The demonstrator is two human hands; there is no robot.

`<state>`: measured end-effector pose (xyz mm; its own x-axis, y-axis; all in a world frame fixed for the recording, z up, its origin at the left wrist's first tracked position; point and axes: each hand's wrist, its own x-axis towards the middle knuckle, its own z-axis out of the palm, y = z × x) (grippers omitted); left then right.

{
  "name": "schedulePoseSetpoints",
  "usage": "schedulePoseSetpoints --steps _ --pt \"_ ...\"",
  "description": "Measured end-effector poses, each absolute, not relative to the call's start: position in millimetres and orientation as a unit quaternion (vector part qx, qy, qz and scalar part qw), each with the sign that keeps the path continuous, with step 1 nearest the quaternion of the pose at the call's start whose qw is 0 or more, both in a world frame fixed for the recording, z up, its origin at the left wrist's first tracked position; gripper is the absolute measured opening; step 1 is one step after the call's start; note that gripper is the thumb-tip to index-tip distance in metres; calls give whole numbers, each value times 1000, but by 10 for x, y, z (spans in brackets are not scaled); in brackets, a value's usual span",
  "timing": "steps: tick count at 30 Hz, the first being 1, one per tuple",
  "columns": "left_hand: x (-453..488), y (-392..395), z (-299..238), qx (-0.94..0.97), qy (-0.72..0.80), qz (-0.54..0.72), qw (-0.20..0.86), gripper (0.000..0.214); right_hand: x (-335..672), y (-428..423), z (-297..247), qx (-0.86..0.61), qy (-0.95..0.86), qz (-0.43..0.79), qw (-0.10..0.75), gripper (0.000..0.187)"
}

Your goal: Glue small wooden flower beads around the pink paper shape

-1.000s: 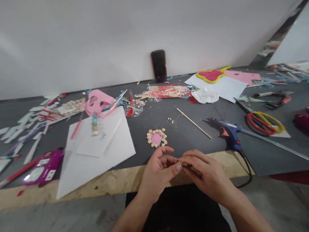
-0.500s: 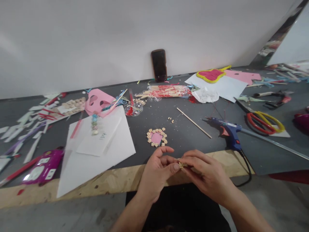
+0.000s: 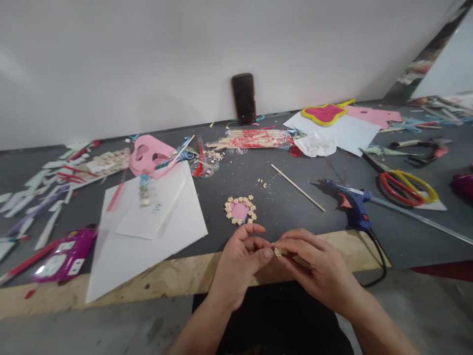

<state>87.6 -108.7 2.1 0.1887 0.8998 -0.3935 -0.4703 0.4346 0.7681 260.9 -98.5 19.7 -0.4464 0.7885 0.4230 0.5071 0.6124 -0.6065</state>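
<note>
Between the fingertips of both hands, over the table's front edge, is a small pale flower-shaped piece. My left hand pinches it from the left, with the index finger raised and curved. From the right, my right hand grips it with closed fingers, which cover part of it. Just beyond my left hand lies a pink piece on the table, ringed by similar pale flower pieces. A few pale crumbs are scattered farther back.
A blue glue gun with a clear glue stick lies at right, its cord over the edge. Scissors are beyond it. A thin wooden stick lies centrally. White paper covers the left. A phone leans on the wall.
The flower piece has turned slightly between my fingertips and shows a little more of its face. Both hands stay in nearly the same place.
</note>
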Motion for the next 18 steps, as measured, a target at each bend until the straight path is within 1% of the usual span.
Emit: schedulePoseSetpoints --steps 7,13,18 --pt "898 -1081 2 241 427 471 734 48 2579 -981 193 -381 -825 208 362 16" --pt "899 -1093 -9 222 413 471 747 43 2575 -970 168 -400 -821 200 354 13" --pt "895 -1082 12 234 416 458 751 45 2586 -967 141 -409 -821 196 347 12"
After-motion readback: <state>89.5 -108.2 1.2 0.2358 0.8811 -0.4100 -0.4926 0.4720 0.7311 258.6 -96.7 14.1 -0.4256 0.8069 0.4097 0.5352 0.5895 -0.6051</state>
